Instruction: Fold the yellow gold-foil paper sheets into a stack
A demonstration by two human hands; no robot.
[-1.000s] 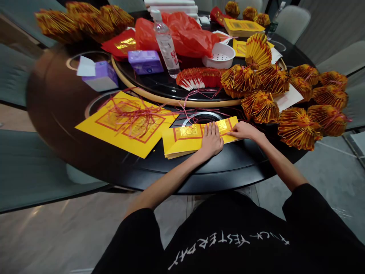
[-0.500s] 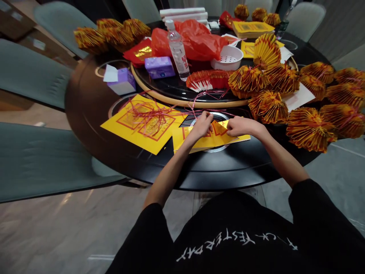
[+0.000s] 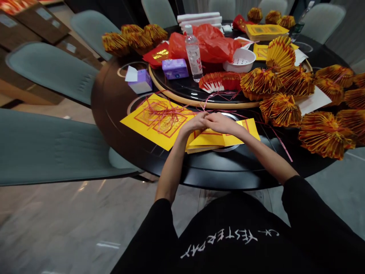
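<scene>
My left hand (image 3: 196,122) and my right hand (image 3: 219,122) meet above a small stack of yellow printed paper (image 3: 207,147) at the table's near edge. Their fingers are bent and overlap, hiding whatever is between them. Under my right forearm, part of the yellow paper reaches out to the right. To the left lies a wider yellow sheet (image 3: 137,121) with red frames, topped by a tangle of pink ribbons (image 3: 164,112). Strands of ribbon run behind my hands, and one loose pink strand (image 3: 281,144) trails over the table on the right.
On the turntable (image 3: 182,99) stand a water bottle (image 3: 194,57), a purple tissue pack (image 3: 175,69), a red plastic bag (image 3: 213,42) and a white strainer basket (image 3: 241,61). Folded yellow paper fans (image 3: 326,133) crowd the right. Another tissue pack (image 3: 139,82) sits left; chairs (image 3: 54,72) surround the table.
My right hand has moved left and now meets my left hand. The whole view has shifted toward the left. A pink strand now lies across the table on the right.
</scene>
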